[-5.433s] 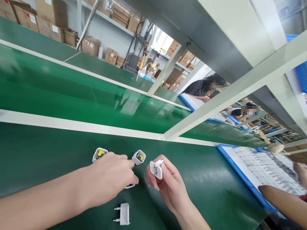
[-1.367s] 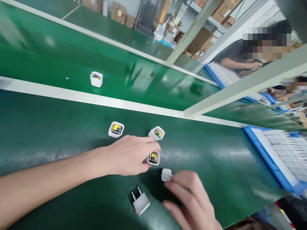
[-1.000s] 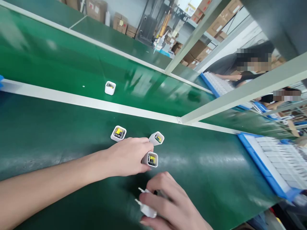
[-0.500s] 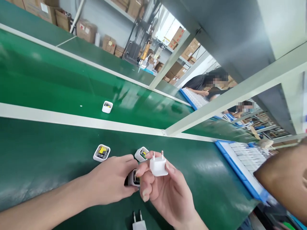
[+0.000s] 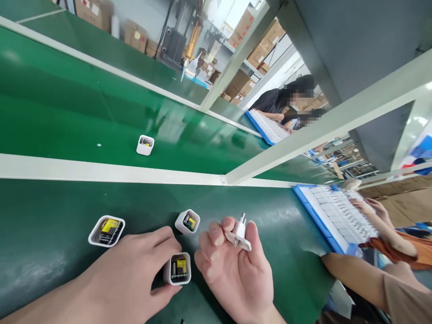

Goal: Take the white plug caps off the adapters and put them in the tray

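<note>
My left hand (image 5: 135, 265) is closed around a white charger housing (image 5: 166, 274), whose open end faces me and shows a yellow and black circuit inside. In my right hand (image 5: 238, 274), a white plug cap (image 5: 240, 235) with two metal pins is pinched between thumb and fingers, its pins pointing up. Just beyond my left hand lies another open charger housing (image 5: 182, 220) with green and yellow parts in it. To the left of that hand sits a third housing (image 5: 92, 234), also open.
Past the white metal rail (image 5: 101, 169), one more open housing (image 5: 144, 147) stands on green surface. A slanted white post (image 5: 270, 157) rises from the rail. At right are a blue-edged tray (image 5: 317, 220) of white pieces and a co-worker's arms (image 5: 388, 229).
My right hand has turned the plug cap, showing its inner side, and moved slightly away from the held housing. That housing is now more visible. The view has shifted, and co-workers' arms at right have moved.
</note>
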The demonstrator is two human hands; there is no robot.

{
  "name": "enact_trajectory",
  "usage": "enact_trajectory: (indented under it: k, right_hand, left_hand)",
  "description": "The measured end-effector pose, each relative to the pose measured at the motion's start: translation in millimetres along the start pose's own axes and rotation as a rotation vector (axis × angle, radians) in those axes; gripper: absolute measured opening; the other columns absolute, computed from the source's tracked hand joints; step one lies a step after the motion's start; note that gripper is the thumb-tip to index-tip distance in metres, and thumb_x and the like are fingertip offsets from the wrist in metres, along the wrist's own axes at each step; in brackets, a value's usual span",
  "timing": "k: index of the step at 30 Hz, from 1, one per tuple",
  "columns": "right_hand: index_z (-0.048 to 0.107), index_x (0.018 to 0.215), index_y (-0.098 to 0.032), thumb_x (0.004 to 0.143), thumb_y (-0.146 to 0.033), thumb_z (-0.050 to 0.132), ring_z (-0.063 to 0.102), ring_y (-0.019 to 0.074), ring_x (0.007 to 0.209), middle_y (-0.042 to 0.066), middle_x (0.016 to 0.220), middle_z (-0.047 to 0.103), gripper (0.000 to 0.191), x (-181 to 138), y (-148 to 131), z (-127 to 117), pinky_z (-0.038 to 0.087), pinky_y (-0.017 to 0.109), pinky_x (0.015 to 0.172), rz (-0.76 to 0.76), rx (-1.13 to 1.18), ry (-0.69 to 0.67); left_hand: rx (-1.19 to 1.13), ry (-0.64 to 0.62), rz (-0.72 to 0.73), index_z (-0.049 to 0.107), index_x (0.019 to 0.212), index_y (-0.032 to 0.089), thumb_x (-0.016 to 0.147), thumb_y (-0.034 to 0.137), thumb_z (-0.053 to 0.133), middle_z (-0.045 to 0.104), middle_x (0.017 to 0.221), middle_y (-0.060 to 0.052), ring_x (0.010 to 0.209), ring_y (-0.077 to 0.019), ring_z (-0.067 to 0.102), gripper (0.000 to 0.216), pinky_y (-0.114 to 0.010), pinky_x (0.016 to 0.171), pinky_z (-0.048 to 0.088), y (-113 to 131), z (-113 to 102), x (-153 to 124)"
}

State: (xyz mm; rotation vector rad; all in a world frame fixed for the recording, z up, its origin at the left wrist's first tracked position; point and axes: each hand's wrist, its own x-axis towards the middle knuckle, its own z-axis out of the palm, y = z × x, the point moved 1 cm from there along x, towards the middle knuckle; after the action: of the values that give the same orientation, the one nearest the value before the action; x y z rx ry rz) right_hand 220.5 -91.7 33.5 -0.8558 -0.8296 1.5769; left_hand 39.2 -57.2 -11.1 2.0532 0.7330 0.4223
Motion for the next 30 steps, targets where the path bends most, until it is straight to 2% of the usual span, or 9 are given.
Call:
enact_trajectory:
  k: [5,8,11,14,17,19,23,30]
  right_hand:
    - [0.058,0.096,-0.028,0.102,-0.053,0.037,0.047,0.0180,0.065,0.002,0.075,0.047,0.033,5,0,4,0.046,0.028,0.056,-0.036,-0.083,-0.005]
    - [0.064,0.095,-0.028,0.102,-0.050,0.039,0.042,0.0178,0.067,0.003,0.082,0.044,0.034,5,0,3,0.044,0.029,0.059,-0.109,-0.161,0.029]
    - [0.072,0.103,-0.025,0.101,-0.051,0.047,0.045,0.0187,0.073,0.004,0.084,0.046,0.036,-2,-6,-1,0.043,0.032,0.063,-0.264,-0.447,0.039]
    - [0.071,0.113,-0.022,0.101,-0.044,0.056,0.051,0.0205,0.077,0.005,0.082,0.053,0.028,-9,-16,-4,0.042,0.032,0.064,-0.315,-0.884,-0.102]
    - [0.065,0.116,-0.021,0.100,-0.030,0.061,0.052,0.0179,0.072,0.004,0.082,0.060,0.018,-8,-23,-4,0.040,0.030,0.061,-0.338,-1.123,-0.242]
    - [0.064,0.111,-0.021,0.099,-0.026,0.064,0.052,0.0170,0.071,0.003,0.082,0.062,0.013,-4,-23,-4,0.042,0.030,0.062,-0.322,-1.198,-0.329]
    - [0.063,0.106,-0.021,0.098,-0.020,0.065,0.057,0.0171,0.080,0.003,0.089,0.066,0.008,4,-19,-4,0.046,0.030,0.071,-0.192,-1.287,-0.464]
    - [0.063,0.106,-0.020,0.098,-0.014,0.061,0.052,0.0178,0.078,0.004,0.088,0.065,0.010,2,-21,-4,0.043,0.032,0.073,-0.235,-1.339,-0.489]
  left_hand:
    - [0.056,0.002,0.020,0.063,0.094,0.026,0.085,0.020,0.059,0.066,0.095,0.000,0.084,-0.0178,0.066,0.011,-0.025,0.073,0.051,1,-1,1]
    - [0.060,-0.009,0.003,0.064,0.092,0.025,0.085,0.021,0.060,0.067,0.095,0.000,0.086,-0.0182,0.066,0.010,-0.025,0.071,0.049,1,-1,2]
    - [0.030,-0.024,-0.016,0.065,0.093,0.025,0.085,0.023,0.062,0.067,0.097,0.000,0.084,-0.0190,0.065,0.009,-0.028,0.069,0.047,1,-1,2]
    - [-0.015,-0.018,-0.036,0.066,0.095,0.025,0.086,0.022,0.064,0.067,0.099,0.000,0.086,-0.0192,0.065,0.010,-0.029,0.070,0.046,2,-2,2]
    - [-0.025,-0.007,-0.051,0.065,0.094,0.024,0.086,0.020,0.065,0.066,0.099,0.000,0.086,-0.0189,0.064,0.009,-0.030,0.070,0.045,3,-3,2]
    - [-0.018,0.002,-0.044,0.064,0.094,0.023,0.085,0.020,0.066,0.065,0.098,0.000,0.086,-0.0189,0.064,0.009,-0.031,0.070,0.045,3,-2,1]
    - [-0.007,0.036,-0.025,0.061,0.091,0.022,0.087,0.020,0.065,0.063,0.094,0.000,0.081,-0.0179,0.062,0.005,-0.031,0.067,0.044,4,-1,1]
    - [0.018,0.072,-0.022,0.056,0.085,0.021,0.085,0.018,0.065,0.061,0.091,0.001,0.081,-0.0176,0.062,0.009,-0.030,0.066,0.043,5,-1,0]
